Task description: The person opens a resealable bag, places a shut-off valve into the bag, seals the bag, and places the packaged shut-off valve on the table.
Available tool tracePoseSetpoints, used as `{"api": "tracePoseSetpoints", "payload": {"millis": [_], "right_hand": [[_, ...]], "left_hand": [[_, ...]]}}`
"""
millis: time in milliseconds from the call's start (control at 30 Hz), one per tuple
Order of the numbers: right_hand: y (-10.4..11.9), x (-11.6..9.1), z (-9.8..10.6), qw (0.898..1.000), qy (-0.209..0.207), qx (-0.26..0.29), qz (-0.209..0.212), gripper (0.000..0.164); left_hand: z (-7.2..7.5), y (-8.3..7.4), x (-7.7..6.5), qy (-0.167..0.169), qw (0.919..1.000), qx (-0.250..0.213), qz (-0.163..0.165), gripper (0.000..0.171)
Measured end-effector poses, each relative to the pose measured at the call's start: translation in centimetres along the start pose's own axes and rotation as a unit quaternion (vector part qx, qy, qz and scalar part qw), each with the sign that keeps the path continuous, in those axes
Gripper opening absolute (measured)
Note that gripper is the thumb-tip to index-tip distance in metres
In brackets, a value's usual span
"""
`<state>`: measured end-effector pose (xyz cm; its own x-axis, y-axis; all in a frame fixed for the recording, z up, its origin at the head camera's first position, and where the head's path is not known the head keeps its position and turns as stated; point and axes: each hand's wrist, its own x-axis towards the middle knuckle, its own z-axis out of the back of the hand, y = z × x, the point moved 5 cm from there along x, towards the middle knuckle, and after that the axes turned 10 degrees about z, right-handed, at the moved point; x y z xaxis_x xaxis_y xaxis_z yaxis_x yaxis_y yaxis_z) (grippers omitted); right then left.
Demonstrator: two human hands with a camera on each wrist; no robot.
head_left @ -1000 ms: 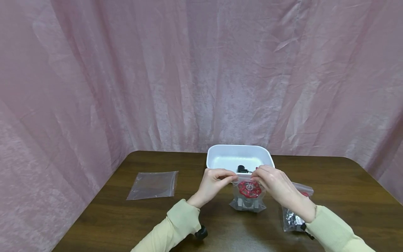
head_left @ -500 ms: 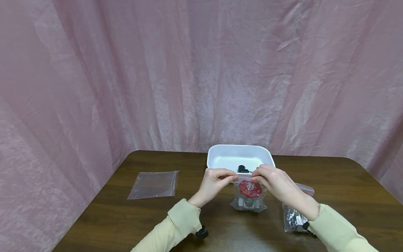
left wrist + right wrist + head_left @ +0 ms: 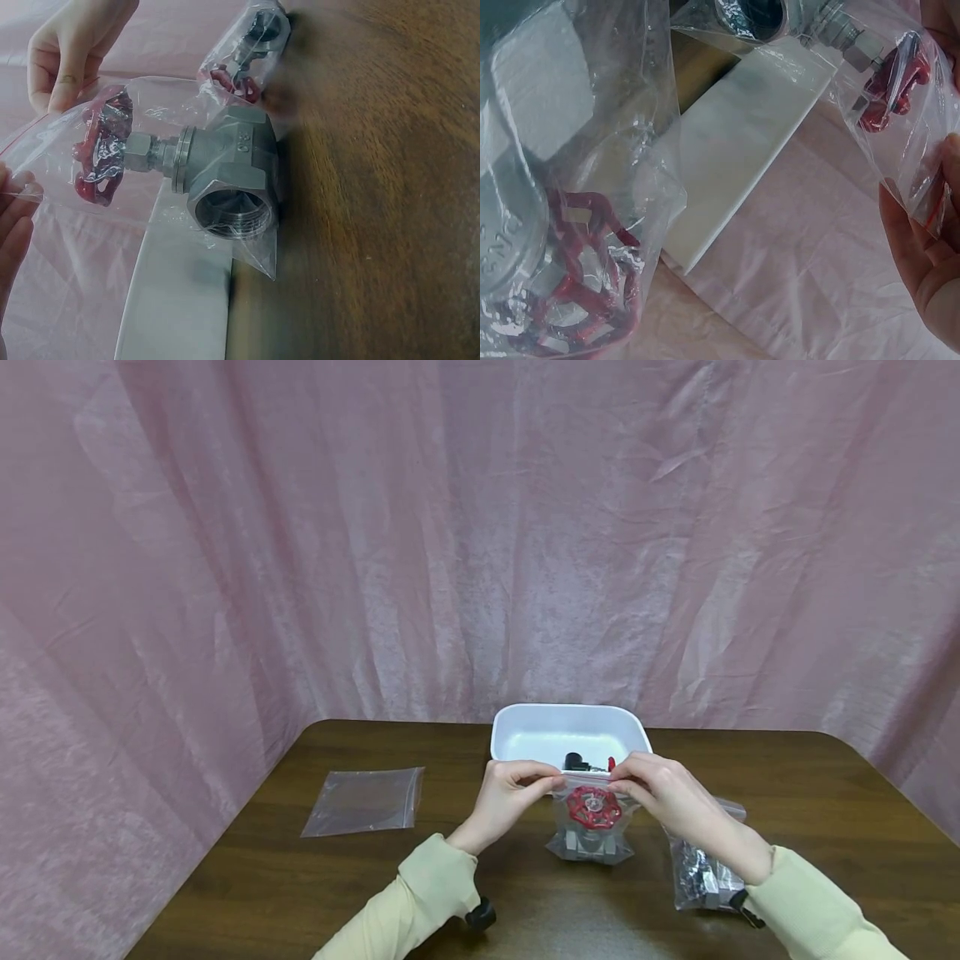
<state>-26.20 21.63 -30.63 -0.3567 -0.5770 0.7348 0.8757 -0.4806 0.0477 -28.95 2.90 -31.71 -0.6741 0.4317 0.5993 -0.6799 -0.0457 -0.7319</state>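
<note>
A clear zip bag (image 3: 558,839) stands upright on the table with a metal gate valve (image 3: 225,157) inside, its red handwheel (image 3: 595,808) uppermost. My left hand (image 3: 517,793) pinches the bag's top edge at the left corner between thumb and fingers. Opposite it, my right hand (image 3: 660,785) pinches the same edge toward the right end, the red seal line (image 3: 26,135) running between the two. Beside my right forearm lies a second zip bag (image 3: 701,872) holding another valve with a red handwheel (image 3: 592,277); the forearm partly hides it.
Behind the hands is a white tray (image 3: 570,717) with a black part (image 3: 573,762) and a small red piece (image 3: 611,764) showing inside. A flat, unfilled zip bag (image 3: 363,802) lies on the wooden table (image 3: 247,877) at the left. Pink curtain (image 3: 480,543) hangs behind the table.
My right hand has slid a little to the right along the bag's top edge, and the red piece in the tray now shows. The left hand keeps its place.
</note>
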Motion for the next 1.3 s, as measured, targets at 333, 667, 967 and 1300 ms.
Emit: {"api": "tracePoseSetpoints", "payload": {"millis": [333, 667, 967, 1300], "right_hand": [[0.7, 0.0, -0.1, 0.994, -0.027, -0.077, 0.066, 0.031], [1.1, 0.0, -0.2, 0.992, -0.021, -0.107, 0.060, 0.039], [1.1, 0.1, -0.2, 0.993, -0.018, -0.106, 0.050, 0.021], [0.8, 0.0, 0.0, 0.999, -0.014, -0.047, 0.020, 0.019]], "left_hand": [[0.1, 0.0, -0.1, 0.000, 1.0000, 0.000, 0.000, 0.007], [0.1, 0.1, -0.2, -0.005, 0.9999, 0.003, -0.012, 0.007], [0.1, 0.0, -0.2, -0.005, 0.9996, 0.007, -0.026, 0.007], [0.2, 0.0, -0.2, -0.003, 0.9996, 0.001, -0.027, 0.007]]}}
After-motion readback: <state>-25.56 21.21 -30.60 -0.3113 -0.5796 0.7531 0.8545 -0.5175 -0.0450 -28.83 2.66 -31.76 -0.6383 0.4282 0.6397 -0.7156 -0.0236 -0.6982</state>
